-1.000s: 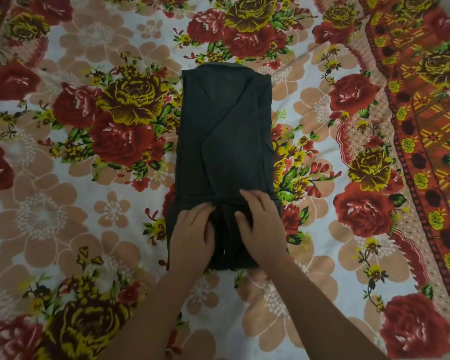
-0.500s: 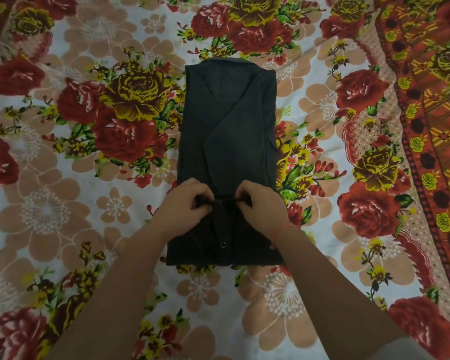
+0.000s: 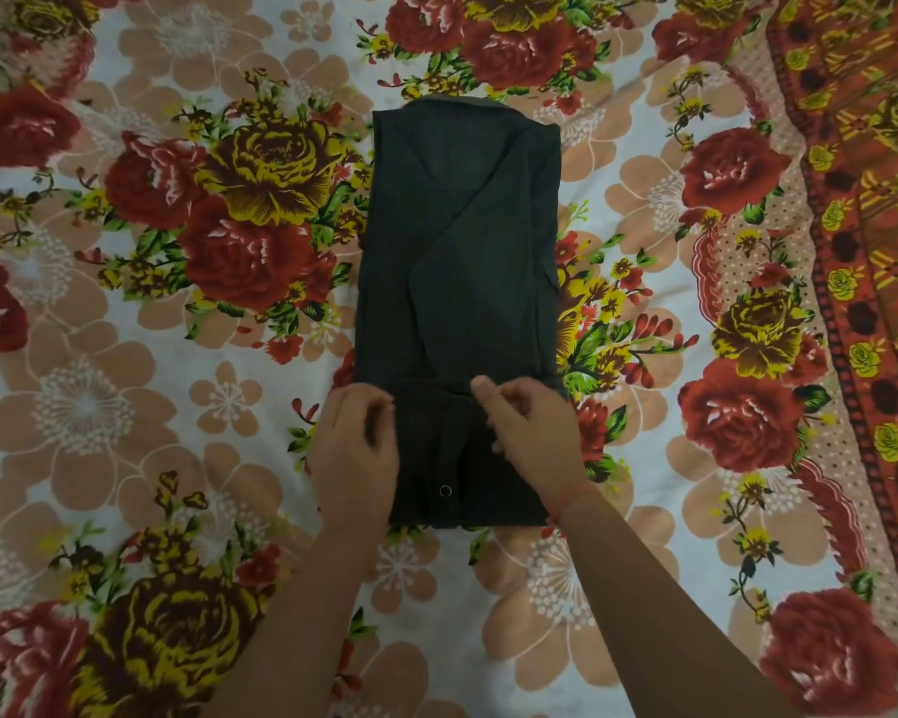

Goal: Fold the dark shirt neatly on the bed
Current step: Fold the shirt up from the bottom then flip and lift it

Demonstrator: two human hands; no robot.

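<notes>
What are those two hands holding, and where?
Both the left hand and right hand rest on the dark shirt at its folded-up bottom flap; motion blur hides whether the fingers pinch it.

Shirt (image 3: 462,282): dark, near-black fabric, folded into a tall narrow rectangle lying flat on the bed (image 3: 99,406). Collar end at 12 o'clock; hem end at 6 o'clock, turned up into a short band. Sleeve panels overlap diagonally. One round snap (image 3: 445,490) visible near 6 o'clock edge.

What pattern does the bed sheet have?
The sheet is floral: red and yellow roses, tan flowers on white. Head view shows it.
</notes>
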